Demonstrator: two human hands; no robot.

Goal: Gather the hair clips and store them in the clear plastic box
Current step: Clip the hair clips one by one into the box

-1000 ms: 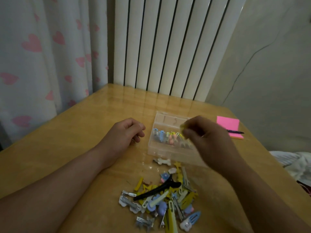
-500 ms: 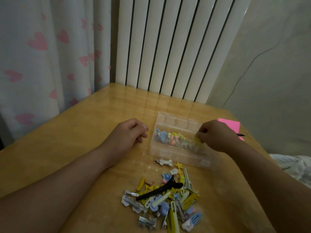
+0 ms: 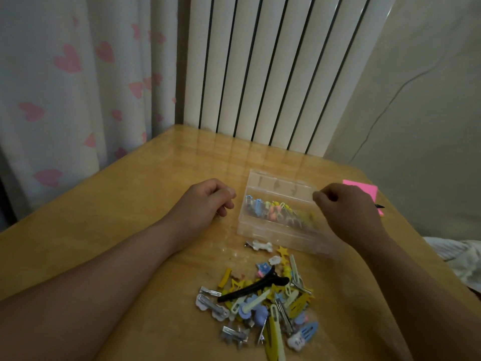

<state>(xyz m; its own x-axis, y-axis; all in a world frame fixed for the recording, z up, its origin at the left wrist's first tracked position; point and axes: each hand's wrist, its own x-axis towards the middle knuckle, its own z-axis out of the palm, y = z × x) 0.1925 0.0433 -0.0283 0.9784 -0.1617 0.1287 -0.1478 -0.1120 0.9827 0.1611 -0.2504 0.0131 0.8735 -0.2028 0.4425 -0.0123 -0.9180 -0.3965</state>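
Clear plastic box [image 3: 260, 231], lid off, long and split into rows, sitting between the two hands with its right end under the right hand [image 3: 348, 212]. Middle row packed with small hair clips [image 3: 276, 212] in blue, pink and yellow, standing side by side. Loose pile of clips [image 3: 263, 306] closer to the body than both hands: yellow, pale green, blue and silver, with one long black clip [image 3: 253, 289] lying across the top. White bone-shaped clip [image 3: 260, 245] alone between pile and box.

Right hand curled over the box's end, fingertips hidden; cannot tell whether pinching anything. Left hand [image 3: 203, 204] resting on the table just left of the box, loosely curled, holding nothing.

Glossy wooden table [image 3: 130, 204] under everything. Beyond the hands, a white ribbed radiator [image 3: 273, 74]; to its left, a white curtain [image 3: 78, 87] with pink hearts. Pink notepad [image 3: 361, 187] and dark pen [image 3: 379, 206] behind the right hand.
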